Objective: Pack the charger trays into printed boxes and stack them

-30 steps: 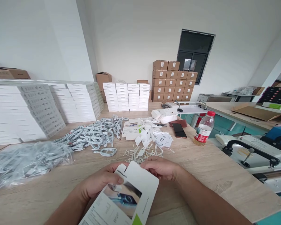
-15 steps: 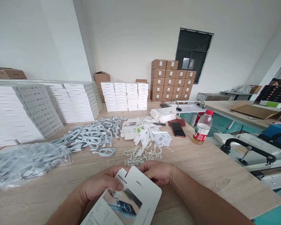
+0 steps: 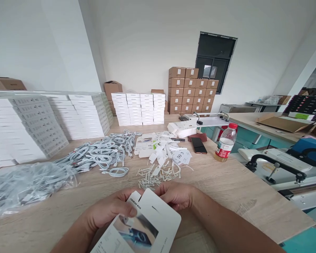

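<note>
Both hands hold a flat printed package sleeve (image 3: 142,226) low over the surface (image 3: 226,189): left hand (image 3: 109,211) has its grip closed on the top-left corner, thumb across the label; right hand (image 3: 177,195) pinches the top edge from behind. To square it up cleanly, I judge pressure should stay on the creases, not the printed face. Loose coiled cables (image 3: 105,154) lie well apart, beyond the hands.

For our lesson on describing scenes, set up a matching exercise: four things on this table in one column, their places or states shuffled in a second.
Things:
1. printed card box
2. phone
3. plastic bottle
4. loose grey cables

Places or states:
A. standing upright, red cap on
B. held in both hands
C. heaped before the white box stacks
D. lying flat, screen dark

Pairs: 1-B, 2-D, 3-A, 4-C
</note>
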Demonstrator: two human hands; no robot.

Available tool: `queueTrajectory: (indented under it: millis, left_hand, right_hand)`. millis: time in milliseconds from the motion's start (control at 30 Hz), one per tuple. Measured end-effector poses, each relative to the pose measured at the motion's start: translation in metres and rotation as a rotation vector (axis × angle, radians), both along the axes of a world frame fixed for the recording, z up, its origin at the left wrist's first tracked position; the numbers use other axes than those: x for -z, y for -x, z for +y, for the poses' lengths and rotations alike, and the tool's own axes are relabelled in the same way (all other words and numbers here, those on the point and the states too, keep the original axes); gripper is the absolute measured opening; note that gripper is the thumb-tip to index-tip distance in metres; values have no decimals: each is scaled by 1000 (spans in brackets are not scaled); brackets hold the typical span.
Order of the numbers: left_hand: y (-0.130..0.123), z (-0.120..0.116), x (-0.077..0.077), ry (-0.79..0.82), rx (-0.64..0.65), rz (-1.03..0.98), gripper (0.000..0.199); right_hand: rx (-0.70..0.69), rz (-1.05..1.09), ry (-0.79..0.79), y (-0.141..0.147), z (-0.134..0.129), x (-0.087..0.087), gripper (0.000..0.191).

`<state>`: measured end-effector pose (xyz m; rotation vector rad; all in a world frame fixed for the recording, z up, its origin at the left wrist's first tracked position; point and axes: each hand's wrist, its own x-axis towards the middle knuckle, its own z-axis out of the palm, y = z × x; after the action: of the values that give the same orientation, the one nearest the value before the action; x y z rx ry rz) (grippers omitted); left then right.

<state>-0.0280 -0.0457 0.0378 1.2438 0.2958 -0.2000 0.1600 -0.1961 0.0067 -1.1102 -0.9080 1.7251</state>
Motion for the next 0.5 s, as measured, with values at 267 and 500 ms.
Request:
queueTrajectory:
  millis: [267, 500]
  left_hand:
    - [-2, 1, 1, -4, 23, 22, 46]
    - [-3, 0, 2, 9, 41, 7, 48]
  right_hand:
    - [4, 3, 56, 2, -3, -10, 30]
    - [34, -66, 51, 2, -4, -17, 25]
